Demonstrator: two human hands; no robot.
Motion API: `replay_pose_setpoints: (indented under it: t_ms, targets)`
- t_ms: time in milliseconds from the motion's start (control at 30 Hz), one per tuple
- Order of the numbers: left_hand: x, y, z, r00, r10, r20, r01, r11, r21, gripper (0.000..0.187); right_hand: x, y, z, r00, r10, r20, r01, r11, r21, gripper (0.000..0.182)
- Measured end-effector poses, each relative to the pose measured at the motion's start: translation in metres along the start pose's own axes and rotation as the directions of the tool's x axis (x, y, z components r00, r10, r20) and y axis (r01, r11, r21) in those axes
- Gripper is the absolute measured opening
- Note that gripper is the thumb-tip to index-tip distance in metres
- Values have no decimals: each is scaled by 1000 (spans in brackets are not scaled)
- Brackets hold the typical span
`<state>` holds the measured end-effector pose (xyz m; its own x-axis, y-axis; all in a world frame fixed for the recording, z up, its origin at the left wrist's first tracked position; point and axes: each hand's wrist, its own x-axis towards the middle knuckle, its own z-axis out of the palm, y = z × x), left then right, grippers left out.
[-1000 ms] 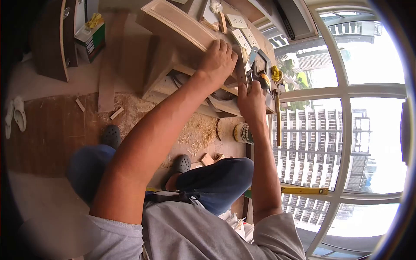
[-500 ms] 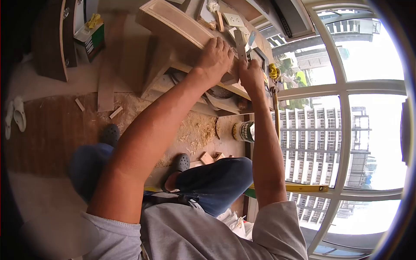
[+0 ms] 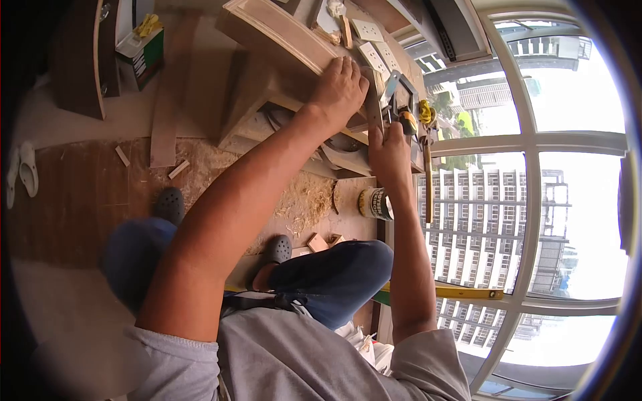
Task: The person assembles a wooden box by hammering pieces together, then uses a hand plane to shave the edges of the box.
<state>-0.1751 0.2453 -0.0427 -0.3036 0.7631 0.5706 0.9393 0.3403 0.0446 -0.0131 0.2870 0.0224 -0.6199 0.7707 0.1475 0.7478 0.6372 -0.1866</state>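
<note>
While the left hand presses flat on the wooden frame | right hand grips a thin strip beside that frame | strip looks stiff, light; hold low.

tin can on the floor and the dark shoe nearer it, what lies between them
In the head view, a heap of wood shavings and small wood offcuts lie on the floor between the tin can and the dark shoe.

No legible text, even on the tin
</note>
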Motion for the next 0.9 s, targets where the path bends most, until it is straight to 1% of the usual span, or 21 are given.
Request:
replay_pose_setpoints:
  t_ms: [67,100,133,200,267,300,333,400,433,467,533,600,633,667,733,767,800,833,867,900]
  targets:
    - [-1,-1,-2,1000,23,-17,-23,1000,0,56,37,-1,2,1000,-4,-7,4,1000,-23,50]
    - [-3,-3,-2,999,30,-19,-30,1000,-9,56,60,1,7,999,-27,-37,27,1000,8,50]
    - [-4,-4,-4,1000,29,-10,-29,1000,-10,56,81,-4,8,994,93,58,-96,994,55,50]
    - [-1,-3,-4,1000,24,9,-24,1000,5,56,66,3,13,998,59,-24,-58,997,60,51]
    - [0,-6,-1,1000,21,16,-22,1000,3,55,21,12,12,998,-29,-57,26,998,-49,46]
    - [0,-3,-1,998,53,24,-53,999,-1,55,7,2,3,1000,11,-17,-10,1000,14,45]
    - [0,0,-1,998,61,19,-61,998,-1,55,9,-1,-2,1000,16,-25,-16,1000,16,45]
    - [-1,-1,-1,1000,20,3,-20,1000,9,55,35,-11,-2,999,33,-11,-33,999,-1,48]
    - [-1,-1,-3,1000,25,8,-25,1000,9,55,61,-2,5,1000,10,-9,-11,1000,-11,52]
    - [1,-2,-5,999,22,26,-22,1000,14,54,80,6,10,996,81,32,-83,995,60,56]
    - [2,1,-1,999,8,43,-8,1000,7,54,51,-3,6,998,55,-16,-54,997,58,56]
    - [1,0,4,1000,5,-11,-5,1000,17,54,6,4,7,998,-35,-46,37,999,35,56]
    - [1,1,5,1000,2,-16,-2,1000,17,54,5,2,3,999,-21,-23,21,1000,-6,54]
    - [-1,1,5,1000,0,-15,0,1000,26,54,13,1,3,999,-20,-28,20,1000,-1,54]
    - [1,2,-1,1000,6,-22,-5,999,37,54,53,2,7,999,-13,-45,14,1000,20,55]
    - [1,0,-4,1000,14,-8,-14,1000,27,54,75,7,9,996,86,39,-89,993,76,57]
    - [0,-2,-5,1000,19,12,-19,1000,12,54,76,4,4,990,104,91,-114,987,114,59]
    - [3,0,-2,999,0,48,0,1000,2,53,63,3,9,998,58,4,-58,996,62,56]
    - [1,5,-1,999,3,48,-2,1000,-10,53,42,5,12,996,7,-86,-7,1000,2,53]
    - [2,3,1,999,-1,32,1,1000,6,54,24,10,12,999,26,-36,-28,997,-74,53]
